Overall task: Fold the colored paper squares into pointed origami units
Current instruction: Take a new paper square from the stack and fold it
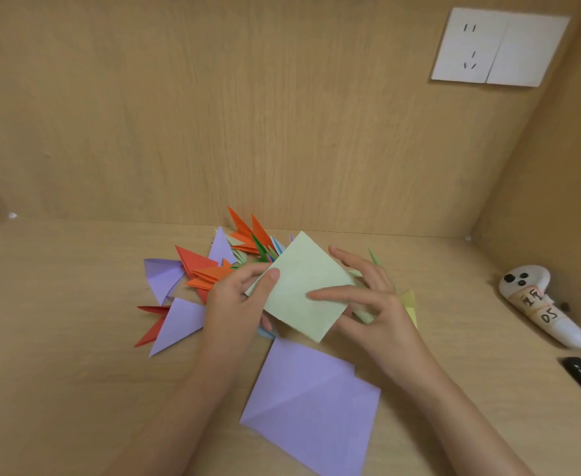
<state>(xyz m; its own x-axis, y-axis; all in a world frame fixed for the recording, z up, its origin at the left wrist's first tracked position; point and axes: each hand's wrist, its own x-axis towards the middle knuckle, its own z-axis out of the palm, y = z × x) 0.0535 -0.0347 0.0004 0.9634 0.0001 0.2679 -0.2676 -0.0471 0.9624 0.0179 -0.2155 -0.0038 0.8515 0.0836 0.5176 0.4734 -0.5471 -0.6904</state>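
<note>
Green paper square (301,286) in left hand (234,304), right hand (380,305), controller (536,297) marked "05"

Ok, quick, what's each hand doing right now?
Left hand: pinches the green paper square, thumb on top.
Right hand: holds the same square, index finger across it.

Bare desktop (59,304) lies open across the frame's left and lower left. Folded units (210,269) crowd the centre, lilac sheets (313,407) cover the lower middle, a white controller (539,304) blocks the right.
</note>
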